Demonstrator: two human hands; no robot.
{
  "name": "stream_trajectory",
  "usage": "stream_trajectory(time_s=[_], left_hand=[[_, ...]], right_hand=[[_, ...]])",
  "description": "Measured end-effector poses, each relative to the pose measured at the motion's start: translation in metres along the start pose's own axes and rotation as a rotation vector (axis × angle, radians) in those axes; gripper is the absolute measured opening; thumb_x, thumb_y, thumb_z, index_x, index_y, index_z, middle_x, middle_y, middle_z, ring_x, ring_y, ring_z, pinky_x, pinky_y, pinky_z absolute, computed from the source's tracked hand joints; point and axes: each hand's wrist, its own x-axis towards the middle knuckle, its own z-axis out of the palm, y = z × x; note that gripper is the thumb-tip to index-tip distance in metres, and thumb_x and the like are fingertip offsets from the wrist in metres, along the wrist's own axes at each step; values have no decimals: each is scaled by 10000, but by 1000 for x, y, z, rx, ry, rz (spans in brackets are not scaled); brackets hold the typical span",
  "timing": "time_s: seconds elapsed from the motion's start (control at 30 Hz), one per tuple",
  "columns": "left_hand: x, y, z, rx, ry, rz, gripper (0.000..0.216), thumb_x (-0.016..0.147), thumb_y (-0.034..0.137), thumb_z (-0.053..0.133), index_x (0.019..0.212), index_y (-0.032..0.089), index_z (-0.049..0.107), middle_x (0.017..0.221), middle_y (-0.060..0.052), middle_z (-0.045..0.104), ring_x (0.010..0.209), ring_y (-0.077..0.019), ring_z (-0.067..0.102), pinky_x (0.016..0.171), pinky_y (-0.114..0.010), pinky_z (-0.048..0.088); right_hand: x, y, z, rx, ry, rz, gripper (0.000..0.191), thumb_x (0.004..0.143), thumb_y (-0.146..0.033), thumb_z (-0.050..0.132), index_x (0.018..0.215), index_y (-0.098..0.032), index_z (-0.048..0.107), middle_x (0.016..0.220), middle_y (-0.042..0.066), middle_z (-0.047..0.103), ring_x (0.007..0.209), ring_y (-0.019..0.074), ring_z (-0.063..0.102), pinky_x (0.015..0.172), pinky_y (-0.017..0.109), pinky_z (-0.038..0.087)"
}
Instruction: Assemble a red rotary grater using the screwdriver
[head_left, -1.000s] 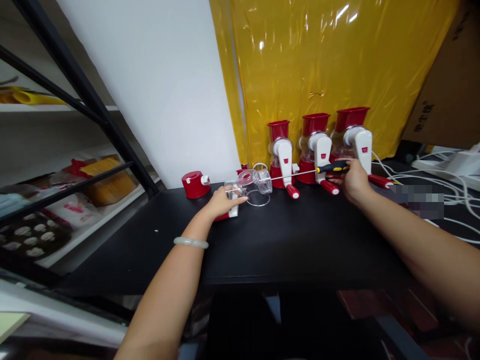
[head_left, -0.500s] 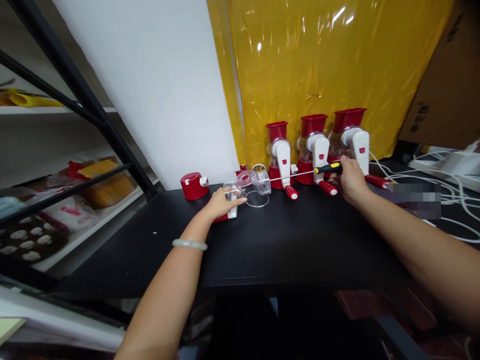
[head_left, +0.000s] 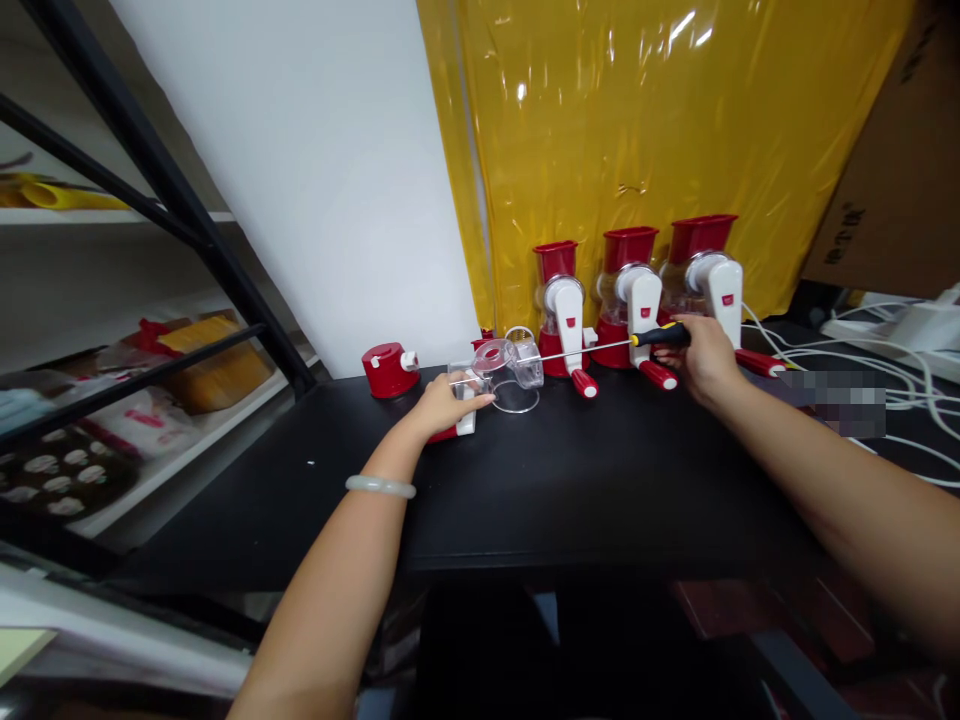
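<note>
My right hand [head_left: 701, 355] is closed around the black and yellow handle of a long screwdriver [head_left: 660, 336]. Its thin shaft runs level to the left, into a clear plastic housing [head_left: 525, 362] lying on the black table. At the housing's left end, my left hand [head_left: 444, 403] is closed on a white crank handle [head_left: 466, 412] with a red grip, partly covered by my fingers. The shaft's tip cannot be made out. A red round base [head_left: 390, 370] with a white knob sits left of this hand.
Assembled red and white rotary graters [head_left: 559, 310] stand in a row along the back, by yellow wrapping [head_left: 660, 120]. White cables [head_left: 900, 370] lie tangled at the right. A black-framed shelf [head_left: 225, 280] with bags borders the left side of the black table [head_left: 540, 500].
The screwdriver's handle appears turned a little: less of its yellow stripe shows now. Both hands, the housing and the crank handle keep nearly the same places.
</note>
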Motion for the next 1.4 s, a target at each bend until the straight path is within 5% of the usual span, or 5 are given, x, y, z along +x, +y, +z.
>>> stream_trajectory(time_s=[0.3, 0.53, 0.73, 1.0, 1.4], left_hand=[[1, 0, -1, 15, 14, 25, 458, 708, 604, 742, 933, 205, 717, 983, -85, 732, 943, -264, 676, 884, -392, 505], [-1, 2, -1, -34, 20, 30, 413, 699, 555, 762, 918, 207, 723, 951, -77, 734, 899, -251, 679, 814, -367, 522], [-1, 1, -1, -19, 6, 11, 454, 699, 589, 749, 939, 205, 719, 940, -80, 731, 854, -246, 678, 779, -363, 526], [0, 0, -1, 8, 16, 23, 445, 705, 598, 743, 929, 214, 716, 1008, -93, 730, 994, -277, 674, 923, -413, 503], [0, 0, -1, -1, 19, 32, 405, 709, 564, 757, 923, 222, 723, 1034, -96, 727, 1010, -282, 673, 937, -434, 505]], right_hand=[[-1, -1, -2, -35, 20, 63, 265, 1013, -240, 300, 846, -199, 502, 495, -50, 527, 328, 90, 472, 338, 174, 415], [1, 0, -2, 11, 5, 37, 216, 913, -81, 345, 913, -188, 533, 574, -52, 585, 384, 107, 563, 359, 190, 468], [0, 3, -1, -50, -5, -64, 42, 962, -225, 507, 929, -210, 487, 428, -86, 482, 325, 106, 473, 356, 161, 422], [-1, 0, -2, -6, 6, 73, 198, 939, -182, 324, 919, -212, 519, 538, -49, 560, 352, 97, 501, 352, 168, 416], [-1, 3, -2, -52, -46, -44, 132, 953, -306, 543, 874, -208, 501, 427, -68, 472, 335, 90, 449, 379, 147, 411]])
